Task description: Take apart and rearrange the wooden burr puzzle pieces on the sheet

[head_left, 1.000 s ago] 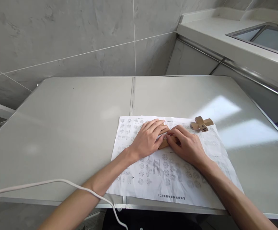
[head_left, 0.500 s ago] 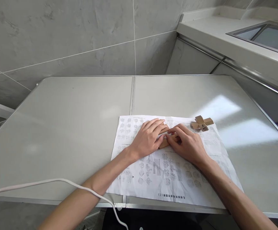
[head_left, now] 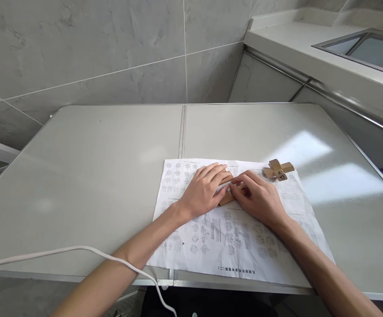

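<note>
On paper (head_left: 211, 259), hands (head_left: 206, 188) at wooden pieces (head_left: 226, 199), nearly as before.

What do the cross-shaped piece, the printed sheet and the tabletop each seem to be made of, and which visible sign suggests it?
Cross-shaped piece: probably wood, fairly matt, judging by its tan colour and flat faces.
Printed sheet: paper, matt white, given its creases and dark print.
Tabletop: pale, glossy board, perhaps laminate, since it throws back bright reflections; its core cannot be told.
</note>
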Tool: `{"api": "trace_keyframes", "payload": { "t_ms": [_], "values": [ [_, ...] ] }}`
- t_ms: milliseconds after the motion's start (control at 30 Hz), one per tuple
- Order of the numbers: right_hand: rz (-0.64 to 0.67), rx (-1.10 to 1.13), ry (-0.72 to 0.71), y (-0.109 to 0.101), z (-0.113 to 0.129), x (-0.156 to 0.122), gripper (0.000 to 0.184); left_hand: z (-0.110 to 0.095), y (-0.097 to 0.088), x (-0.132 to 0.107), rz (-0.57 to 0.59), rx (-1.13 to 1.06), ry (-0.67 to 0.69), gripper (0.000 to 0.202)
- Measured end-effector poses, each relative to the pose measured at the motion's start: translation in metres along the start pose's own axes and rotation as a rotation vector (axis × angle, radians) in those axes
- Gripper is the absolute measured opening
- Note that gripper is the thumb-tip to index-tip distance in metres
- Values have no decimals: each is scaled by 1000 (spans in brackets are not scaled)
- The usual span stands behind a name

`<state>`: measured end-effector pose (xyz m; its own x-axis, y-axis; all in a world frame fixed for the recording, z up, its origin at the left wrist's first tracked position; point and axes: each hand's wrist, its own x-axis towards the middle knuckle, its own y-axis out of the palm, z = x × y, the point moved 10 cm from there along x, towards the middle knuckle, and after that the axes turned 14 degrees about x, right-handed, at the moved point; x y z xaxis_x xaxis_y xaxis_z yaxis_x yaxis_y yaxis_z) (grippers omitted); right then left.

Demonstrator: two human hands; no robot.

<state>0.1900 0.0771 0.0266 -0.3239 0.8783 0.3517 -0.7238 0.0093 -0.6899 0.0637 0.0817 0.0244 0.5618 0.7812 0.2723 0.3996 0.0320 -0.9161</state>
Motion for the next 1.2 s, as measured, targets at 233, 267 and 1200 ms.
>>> {"api": "trace_keyframes", "payload": {
  "t_ms": [233,267,1200],
  "values": [
    [-5,23,13,-2,2,2,24,-2,-1,0,-5,16,6,33],
    [-5,26,19,-2,1,2,24,-2,-1,1,-6,15,7,34],
    [-27,73,15,-3,0,1,18,-8,1,0,23,2,54,53]
  ]
}}
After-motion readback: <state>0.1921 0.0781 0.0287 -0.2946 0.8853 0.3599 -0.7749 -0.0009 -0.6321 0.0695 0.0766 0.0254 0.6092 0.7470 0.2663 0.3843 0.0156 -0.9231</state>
